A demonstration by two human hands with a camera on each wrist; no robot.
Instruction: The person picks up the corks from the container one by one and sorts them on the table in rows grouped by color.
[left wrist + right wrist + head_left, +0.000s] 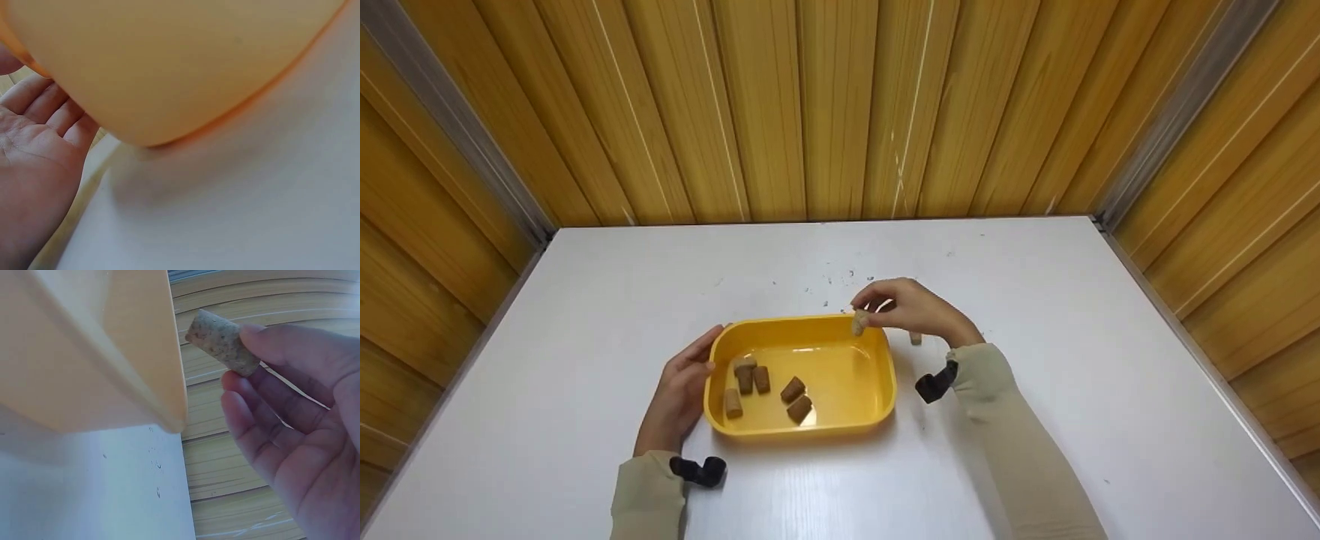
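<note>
In the head view a yellow plastic tub (pixel 840 430) stands in front of the person, with several brown and tan corks (pixel 762 379) lying in its left half and middle. My left hand (pixel 682 390) holds the tub's left end, thumb at the rim and fingers reaching along the outside toward the back corner. Over the back right corner, my right hand (pixel 911 306) pinches a speckled cork (pixel 222 342) between thumb and fingertips. The right wrist view shows this cork beside the tub wall (pixel 140 354), its far end sticking out past the fingers.
Another cork (pixel 916 338) is on the white table (pixel 1020 300), partly hidden behind the right wrist. Small dark crumbs (pixel 851 274) are scattered behind the tub. Wood-look panel walls (pixel 840 112) enclose the table at the back and sides. Each wrist wears a black camera (pixel 936 382).
</note>
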